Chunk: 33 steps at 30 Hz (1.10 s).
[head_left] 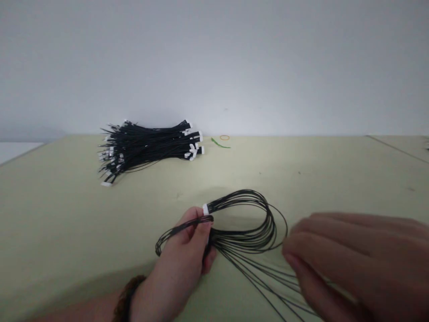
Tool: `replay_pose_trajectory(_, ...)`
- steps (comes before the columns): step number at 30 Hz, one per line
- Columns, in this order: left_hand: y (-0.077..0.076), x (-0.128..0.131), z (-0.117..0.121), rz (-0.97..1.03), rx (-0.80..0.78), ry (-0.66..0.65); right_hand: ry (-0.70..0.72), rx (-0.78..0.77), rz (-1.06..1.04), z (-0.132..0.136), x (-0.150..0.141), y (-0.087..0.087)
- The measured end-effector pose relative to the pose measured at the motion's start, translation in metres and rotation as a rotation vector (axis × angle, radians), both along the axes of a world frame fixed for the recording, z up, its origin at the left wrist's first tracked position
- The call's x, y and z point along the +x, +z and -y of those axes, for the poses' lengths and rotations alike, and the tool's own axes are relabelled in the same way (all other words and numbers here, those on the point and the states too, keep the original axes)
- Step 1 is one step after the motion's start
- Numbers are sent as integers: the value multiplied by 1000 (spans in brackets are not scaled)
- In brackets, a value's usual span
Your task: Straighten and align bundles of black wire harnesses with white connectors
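My left hand [189, 252] is closed on a bundle of thin black wires [254, 239], a wire harness with a white connector [205, 209] showing above the fingers. The wires make a wide loop to the right of that hand and a smaller loop over its back to the left. Loose strands fan out toward the lower right and pass behind my right hand [351, 264]. This hand is large and blurred, close to the camera, its thumb and fingertips drawn together beside the wide loop. What they pinch, if anything, is hidden.
A pile of black wire harnesses [150, 143] with white connectors lies at the back left of the pale table [83, 223]. Near the back edge are a green strip [219, 144] and a thin orange ring [224, 135]. A white wall [268, 67] stands behind.
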<state>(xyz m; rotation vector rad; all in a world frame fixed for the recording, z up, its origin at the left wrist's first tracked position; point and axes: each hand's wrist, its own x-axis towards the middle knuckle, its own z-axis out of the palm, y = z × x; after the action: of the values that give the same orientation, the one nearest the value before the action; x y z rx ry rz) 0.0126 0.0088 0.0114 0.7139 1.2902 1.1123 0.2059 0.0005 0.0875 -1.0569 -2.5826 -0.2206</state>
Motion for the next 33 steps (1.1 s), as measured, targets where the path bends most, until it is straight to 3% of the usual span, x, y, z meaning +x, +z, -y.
replay_pose_trajectory(3,4,1,2,1,2,-20,34,-198,201,4,-8,-17)
replay_pose_trajectory(5,7,1,2,-21,-8,-31,-19,-281,221,1,-18,-28)
replay_pose_trajectory(8,8,-1,3,-41,-2,-57,-83,-442,144,-8,-32,-35)
replay_pose_trajectory(12,6,-4,5,-56,78,-135,-43,-651,-60,-15,-39,-33)
replay_pose_trajectory(15,7,-4,5,-83,144,-173,3,-638,-185,-15,-38,-35)
replay_pose_trajectory(21,7,-4,4,-87,172,-196,-46,-556,-184,-11,-39,-41)
replay_pose_trajectory(25,2,-5,4,-94,136,-154,-52,-463,-124,-14,-28,-26)
replay_pose_trajectory(27,1,-4,4,-78,121,-132,0,-605,-122,-20,-16,-12)
replay_pose_trajectory(30,1,-1,4,-23,76,-96,231,-1047,-114,-34,6,6)
replay_pose_trajectory(33,2,1,5,6,72,-91,396,-1423,-200,-50,27,13)
